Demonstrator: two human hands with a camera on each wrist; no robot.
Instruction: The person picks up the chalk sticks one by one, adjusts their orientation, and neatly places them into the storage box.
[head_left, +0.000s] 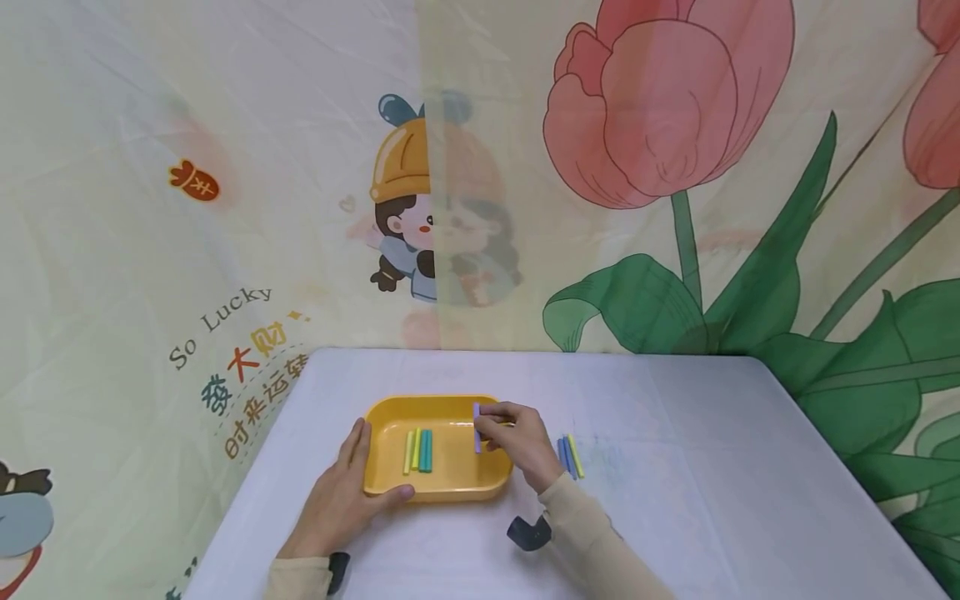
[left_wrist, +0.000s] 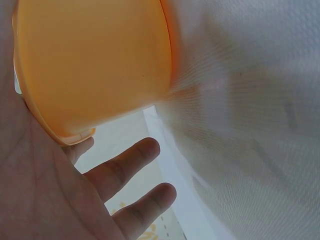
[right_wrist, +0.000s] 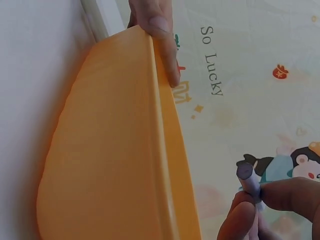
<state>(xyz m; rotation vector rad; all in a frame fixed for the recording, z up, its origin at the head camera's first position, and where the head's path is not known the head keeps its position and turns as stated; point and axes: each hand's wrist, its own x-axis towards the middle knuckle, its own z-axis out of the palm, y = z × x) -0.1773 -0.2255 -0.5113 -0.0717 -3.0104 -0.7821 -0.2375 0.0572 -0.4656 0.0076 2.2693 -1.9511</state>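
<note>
**Purple stick held over a yellow tray**

The right hand pinches a short purple stick between thumb and fingertips, fingers curled close around it. The stick is slim and straight, with a dull, chalky-looking surface; in the right wrist view its blunt round end pokes out above the gripping fingertips. In the head view it stands roughly upright over the right-hand part of a shallow yellow plastic tray with rounded corners and a smooth, slightly glossy wall.

The left hand rests against the tray's left near corner, fingers fairly straight along the left rim and thumb laid on the near rim. The left wrist view shows the open palm and loosely spread fingers against the tray's curved outer wall.

Inside the tray, near its middle, four slim sticks lie side by side and touching, in yellow, green and teal shades. Just beside the right wrist, on the table outside the tray, lies a small cluster of blue and yellow sticks.

Everything sits on a table covered in pale lavender-white cloth with a fine weave. Both forearms wear beige knit sleeves. Behind the table hangs a thin printed fabric backdrop with large pink tulips and cartoon figures.
</note>
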